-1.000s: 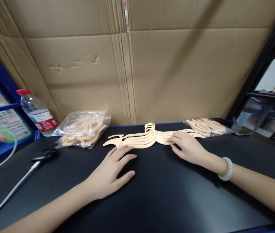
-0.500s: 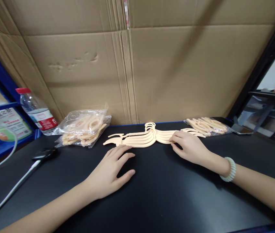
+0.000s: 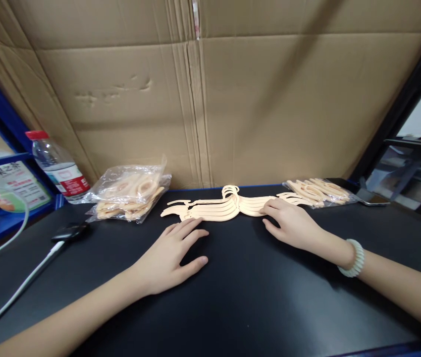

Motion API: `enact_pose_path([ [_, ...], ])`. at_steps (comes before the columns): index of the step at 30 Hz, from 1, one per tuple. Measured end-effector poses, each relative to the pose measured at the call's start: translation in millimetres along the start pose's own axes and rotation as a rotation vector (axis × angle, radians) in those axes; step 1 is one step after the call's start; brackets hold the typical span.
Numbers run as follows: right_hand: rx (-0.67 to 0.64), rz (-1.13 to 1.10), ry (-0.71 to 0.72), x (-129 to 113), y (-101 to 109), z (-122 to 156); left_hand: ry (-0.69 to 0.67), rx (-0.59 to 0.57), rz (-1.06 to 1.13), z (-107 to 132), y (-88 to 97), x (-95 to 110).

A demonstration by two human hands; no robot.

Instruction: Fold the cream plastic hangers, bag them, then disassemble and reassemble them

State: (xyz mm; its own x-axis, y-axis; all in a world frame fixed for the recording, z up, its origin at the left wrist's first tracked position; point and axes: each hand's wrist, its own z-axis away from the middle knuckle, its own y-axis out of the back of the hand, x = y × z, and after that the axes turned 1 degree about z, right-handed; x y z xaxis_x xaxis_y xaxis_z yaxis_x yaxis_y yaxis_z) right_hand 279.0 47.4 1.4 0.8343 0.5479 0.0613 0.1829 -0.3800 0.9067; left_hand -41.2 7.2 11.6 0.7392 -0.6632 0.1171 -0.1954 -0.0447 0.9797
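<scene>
Several cream clothes hangers (image 3: 216, 212) lie nested in a stack on the black table, their hooks (image 3: 230, 191) pointing towards the cardboard at the back. My left hand (image 3: 169, 260) rests palm down with fingers spread, its foremost fingertips at the near edge of the stack's left half. At the right half, my right hand (image 3: 292, 223) has its fingertips on the hanger arms, with the thumb apart from the fingers. It covers part of that side. Neither hand grips a hanger.
A clear bag of cream pieces (image 3: 132, 191) lies on the left, another bag of cream pieces (image 3: 318, 192) on the right. A bottle with a red cap (image 3: 64, 171), a black device (image 3: 70, 231) and its white cable (image 3: 21, 292) are at left. Cardboard (image 3: 129, 104) stands behind.
The view has shifted slightly. The hangers sit a little farther back, their near edge slightly higher in view. Both hands keep nearly the same pose.
</scene>
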Motion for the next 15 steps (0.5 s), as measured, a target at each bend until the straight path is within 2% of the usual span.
enact_pose_path([
  [15, -0.014, -0.024, 0.016, 4.2, -7.4, 1.4, 0.040, -0.086, 0.036, -1.8, 0.5, -7.8],
])
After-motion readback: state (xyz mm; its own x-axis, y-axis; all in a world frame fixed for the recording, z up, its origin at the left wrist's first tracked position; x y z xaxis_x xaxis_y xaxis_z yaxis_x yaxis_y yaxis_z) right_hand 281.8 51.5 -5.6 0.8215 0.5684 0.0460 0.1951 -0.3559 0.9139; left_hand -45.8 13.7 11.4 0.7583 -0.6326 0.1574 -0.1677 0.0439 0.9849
